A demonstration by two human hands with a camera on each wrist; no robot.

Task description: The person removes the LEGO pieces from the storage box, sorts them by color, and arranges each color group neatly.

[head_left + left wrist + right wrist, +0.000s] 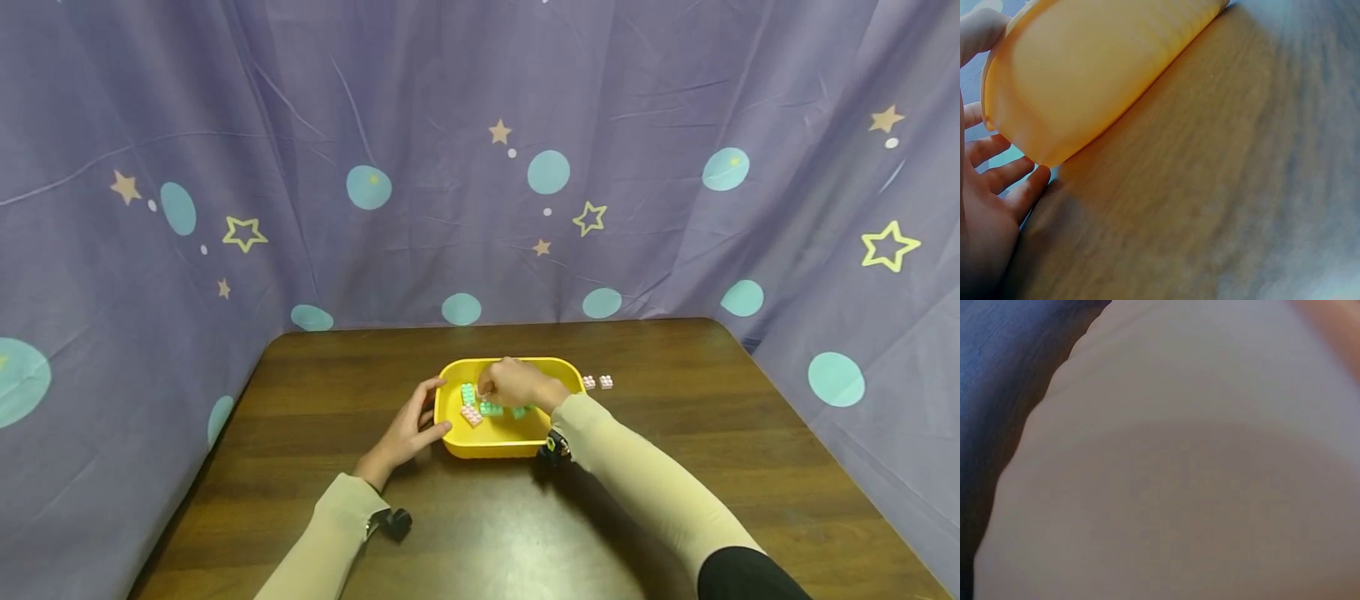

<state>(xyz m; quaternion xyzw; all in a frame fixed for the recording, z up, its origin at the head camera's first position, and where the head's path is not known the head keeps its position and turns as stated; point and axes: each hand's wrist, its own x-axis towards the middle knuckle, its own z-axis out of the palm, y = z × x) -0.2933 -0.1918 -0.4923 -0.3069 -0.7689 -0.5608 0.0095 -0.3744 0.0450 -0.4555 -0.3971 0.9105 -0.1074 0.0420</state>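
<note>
The left hand (405, 429), fingers spread, touches the bin (491, 451) on the table (352, 367), probably to steady it, while the right hand (521, 383) is inside it over the blocks (471, 415), and whether its bent fingers pinch one I cannot tell.

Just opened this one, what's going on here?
A person is working at a yellow bin on a wooden table. The left hand rests against the bin's left end, fingers spread. The right hand is inside it, fingers curled down among the blocks; whether they pinch one is hard to tell. Green blocks and a pink block show in the bin, while two more pink blocks lie on the table just right of it.
</note>
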